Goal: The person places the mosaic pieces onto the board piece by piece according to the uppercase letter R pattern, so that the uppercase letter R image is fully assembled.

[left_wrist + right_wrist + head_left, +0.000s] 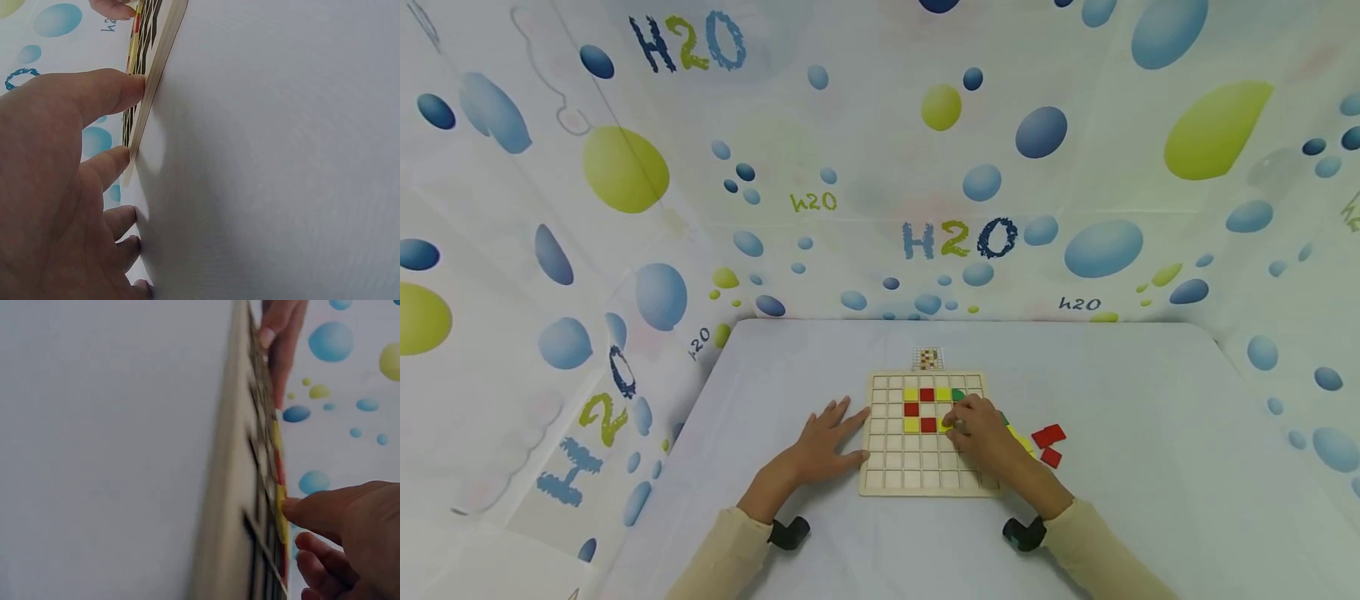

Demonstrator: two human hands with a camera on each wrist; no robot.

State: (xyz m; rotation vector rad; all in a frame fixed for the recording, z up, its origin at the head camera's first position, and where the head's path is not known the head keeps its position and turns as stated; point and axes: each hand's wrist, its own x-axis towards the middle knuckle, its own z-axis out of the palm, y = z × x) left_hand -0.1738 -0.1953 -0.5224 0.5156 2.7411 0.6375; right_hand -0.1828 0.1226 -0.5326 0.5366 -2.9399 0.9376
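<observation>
A wooden grid board (895,481) lies on the table, with yellow, red and green tiles set in some of its squares. My left hand (825,442) spreads its fingers beside the board; in the left wrist view its thumb (119,90) and forefinger touch the board's edge. Over the right part of the grid, my right hand (985,433) has its fingers curled about a yellow tile (944,424). In the right wrist view the thumb (300,511) is against the yellow tile (280,509). The hand partly hides the tile and squares around it.
A small card with a coloured grid pattern (928,358) lies behind the board. Right of the board are loose red tiles (1049,435) and yellow tiles (1021,440), partly behind the right hand. A patterned curtain (865,150) hangs behind the white table (1150,433).
</observation>
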